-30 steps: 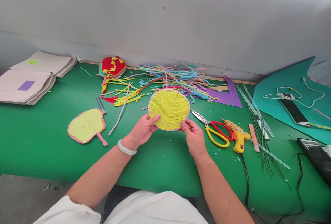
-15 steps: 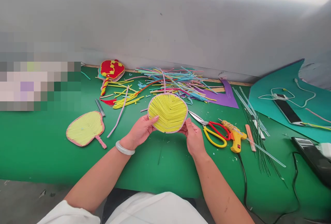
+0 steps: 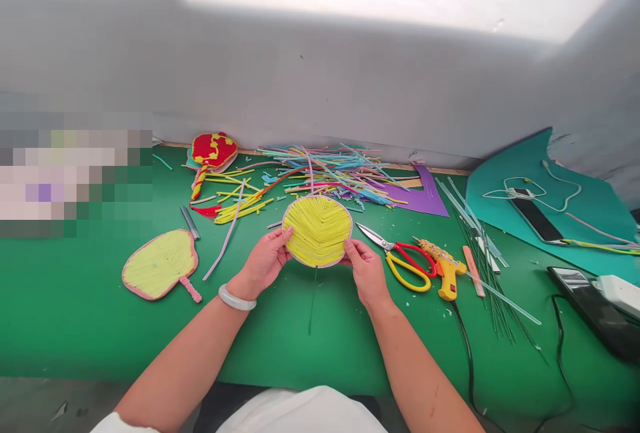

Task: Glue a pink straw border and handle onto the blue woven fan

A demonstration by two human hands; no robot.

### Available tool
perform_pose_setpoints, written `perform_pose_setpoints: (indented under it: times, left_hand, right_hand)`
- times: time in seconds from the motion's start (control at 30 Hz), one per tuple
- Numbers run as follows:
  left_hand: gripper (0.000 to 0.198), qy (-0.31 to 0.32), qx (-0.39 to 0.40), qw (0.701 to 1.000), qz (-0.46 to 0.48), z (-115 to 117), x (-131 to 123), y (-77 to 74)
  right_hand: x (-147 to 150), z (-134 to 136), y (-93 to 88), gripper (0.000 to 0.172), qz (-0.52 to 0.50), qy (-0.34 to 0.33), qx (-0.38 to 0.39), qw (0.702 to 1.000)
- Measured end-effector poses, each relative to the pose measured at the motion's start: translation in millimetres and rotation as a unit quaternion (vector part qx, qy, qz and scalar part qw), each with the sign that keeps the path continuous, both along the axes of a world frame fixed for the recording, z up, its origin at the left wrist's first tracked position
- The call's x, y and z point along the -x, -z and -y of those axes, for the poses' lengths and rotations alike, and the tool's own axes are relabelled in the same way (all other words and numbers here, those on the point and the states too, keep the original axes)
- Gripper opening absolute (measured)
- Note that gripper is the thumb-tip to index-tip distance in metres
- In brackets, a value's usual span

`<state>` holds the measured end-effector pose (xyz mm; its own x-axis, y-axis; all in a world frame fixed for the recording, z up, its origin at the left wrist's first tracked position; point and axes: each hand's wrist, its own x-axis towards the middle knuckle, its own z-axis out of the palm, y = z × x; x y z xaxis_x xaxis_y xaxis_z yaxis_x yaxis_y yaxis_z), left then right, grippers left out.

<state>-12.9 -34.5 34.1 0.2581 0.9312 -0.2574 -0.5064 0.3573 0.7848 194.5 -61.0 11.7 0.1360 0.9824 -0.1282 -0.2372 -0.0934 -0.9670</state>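
The green desk [image 3: 273,353] carries the loose items, and the scissors [image 3: 386,244] on it serve as reference point. A teal sheet [image 3: 530,153] stands to their right and farther back, one edge curled up. A heap of coloured strips [image 3: 325,173] is observed behind them and to the left; a purple sheet [image 3: 427,203] lies behind them, slightly right. Well to their left is a pale yellow fan shape [image 3: 160,263], pink-edged. Just left of the scissors, a round yellow disc [image 3: 319,228] is held over the desk. The left hand [image 3: 265,260] is closed on its far side from the scissors, thumb on the face; the right hand [image 3: 370,276] pinches the side nearest them; fingers beneath are largely hidden. Beside the scissors' handles, to the right, lies a yellow glue gun [image 3: 449,273]. Left of the scissors and nearer, a thin dark wire [image 3: 313,301] extends below the disc; attachment cannot be determined
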Motion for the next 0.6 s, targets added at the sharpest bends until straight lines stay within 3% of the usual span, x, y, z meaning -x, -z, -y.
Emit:
perform_pose_setpoints:
  times: [0.2, 0.6]
  left_hand:
    - [0.028, -0.003, -0.002, 1.0, -0.007, 1.1, -3.6, 2.6]
    - [0.03, -0.051, -0.009, 0.998, -0.024, -2.8, 3.6, -0.3]
  right_hand:
    - [1.4, -0.8, -1.3, 0.048, -0.019, -0.057, 0.014, 0.998]
    - [1.6, 1.2, -4.3, 0.044, -0.038, -0.128, 0.037, 0.99]
